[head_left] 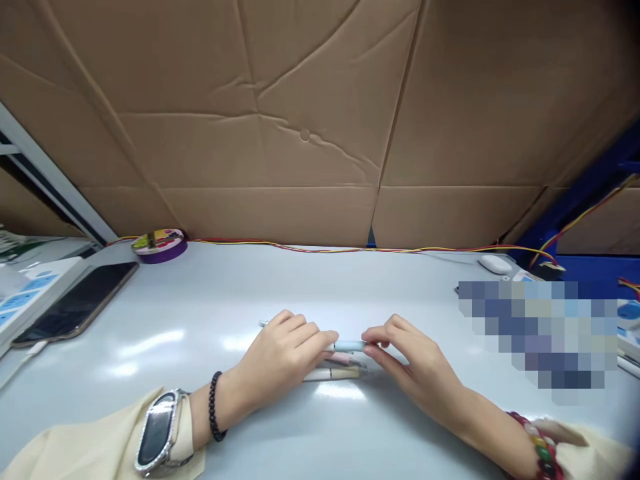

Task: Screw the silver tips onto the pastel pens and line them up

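While both hands meet on the pale grey table (210, 313), the left hand (280, 353) and right hand (410, 360) pinch each end of a thin light-blue plastic pen (349, 345). Two more pens (340, 367) lie just underneath. Holding gently and level seems best.

The left hand (280, 357) is bare, with no rings. Just behind it, on the wrist, sits a thin bracelet of small black beads (215, 407). Further back along the arm is a big watch (159, 433) with a dark, shiny face, a sparkly silver rim and a pale band. A soft cream sleeve (90, 447) starts behind the watch.

The right hand (415, 363) is bare too. Behind it, the wrist wears a bracelet of chunky coloured beads (540, 447), red, yellow and green. A cream sleeve (595, 453) follows.
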The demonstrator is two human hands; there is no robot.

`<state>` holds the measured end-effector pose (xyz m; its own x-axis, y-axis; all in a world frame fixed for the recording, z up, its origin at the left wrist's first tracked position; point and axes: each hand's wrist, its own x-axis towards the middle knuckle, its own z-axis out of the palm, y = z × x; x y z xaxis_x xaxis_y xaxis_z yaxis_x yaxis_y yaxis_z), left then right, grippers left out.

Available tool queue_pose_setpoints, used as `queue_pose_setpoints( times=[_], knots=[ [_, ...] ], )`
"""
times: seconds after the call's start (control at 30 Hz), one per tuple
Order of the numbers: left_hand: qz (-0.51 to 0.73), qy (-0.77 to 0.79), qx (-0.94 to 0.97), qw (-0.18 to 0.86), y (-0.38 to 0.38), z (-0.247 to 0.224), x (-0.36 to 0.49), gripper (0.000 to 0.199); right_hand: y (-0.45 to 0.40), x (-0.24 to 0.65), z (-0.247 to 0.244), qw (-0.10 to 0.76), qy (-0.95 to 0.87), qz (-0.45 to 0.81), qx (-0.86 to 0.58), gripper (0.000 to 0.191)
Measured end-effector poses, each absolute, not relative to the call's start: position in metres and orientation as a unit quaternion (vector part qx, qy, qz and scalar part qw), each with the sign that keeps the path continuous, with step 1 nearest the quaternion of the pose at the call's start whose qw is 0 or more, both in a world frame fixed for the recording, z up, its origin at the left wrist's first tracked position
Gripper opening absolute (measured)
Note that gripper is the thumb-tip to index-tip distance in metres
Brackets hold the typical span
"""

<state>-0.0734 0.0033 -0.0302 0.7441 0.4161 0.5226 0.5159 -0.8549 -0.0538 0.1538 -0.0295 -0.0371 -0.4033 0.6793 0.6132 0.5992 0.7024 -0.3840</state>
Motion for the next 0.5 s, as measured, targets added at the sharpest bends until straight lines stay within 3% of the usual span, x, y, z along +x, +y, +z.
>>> queue_pose_setpoints(
  times=[0.17, 0.27, 0.5],
  knots=[
    [-0.228, -0.263, -0.933, 0.09, 0.0046, -0.0322, -0.0733, 0.036, -0.0253, 0.1575, -0.0397, 0.382, -0.848, 0.048, -0.364, 0.01],
    [-0.214, -0.257, -0.939, 0.085, 0.0048, -0.0329, -0.0733, 0.04, -0.0251, 0.1589, -0.0408, 0.362, -0.851, 0.063, -0.376, 0.021],
    [-0.204, -0.266, -0.94, 0.067, 0.0027, -0.0341, -0.0747, 0.038, -0.0276, 0.1566, -0.0389, 0.379, -0.841, 0.072, -0.381, 0.019]
  ],
)
